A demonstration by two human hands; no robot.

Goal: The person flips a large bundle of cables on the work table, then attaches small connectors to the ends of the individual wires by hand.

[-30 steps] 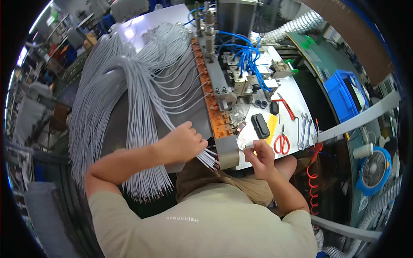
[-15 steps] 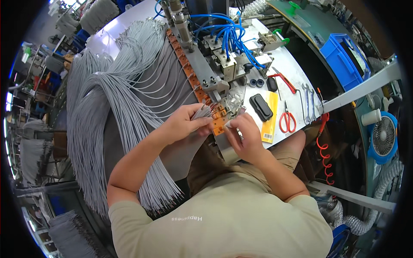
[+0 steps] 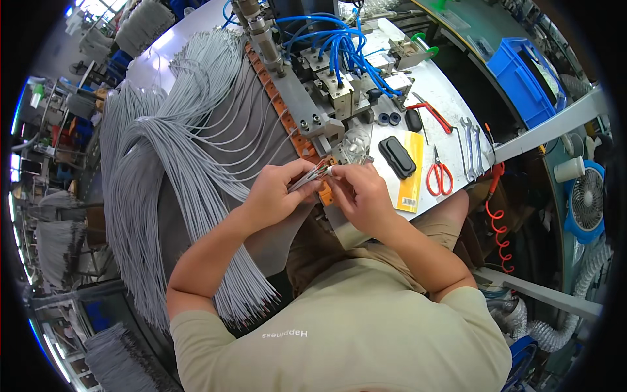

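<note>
A small bunch of grey cable ends (image 3: 304, 180) is gripped in my left hand (image 3: 269, 196), its thin coloured wire tips pointing right. Against those tips, the fingers of my right hand (image 3: 363, 197) are pinched together; what lies between them is too small to make out. Both hands are over the front end of the bench machine, just above an orange block (image 3: 326, 196). From there an orange slotted rail (image 3: 279, 103) runs away to the far left, with single grey cables set along it. A heavy hank of grey cables (image 3: 163, 137) drapes over the table at the left.
The metal machine (image 3: 339, 98) with blue air tubes (image 3: 346, 49) stands ahead. On the white table at right are a black case (image 3: 397, 157), a yellow packet (image 3: 411, 189), red-handled scissors (image 3: 439, 179) and spanners (image 3: 470, 150). A red coiled hose (image 3: 499, 235) hangs beyond.
My right hand has moved left and slightly up, from beside the orange block to the wire tips. My left hand still grips the cable bunch. The whole view has shifted slightly.
</note>
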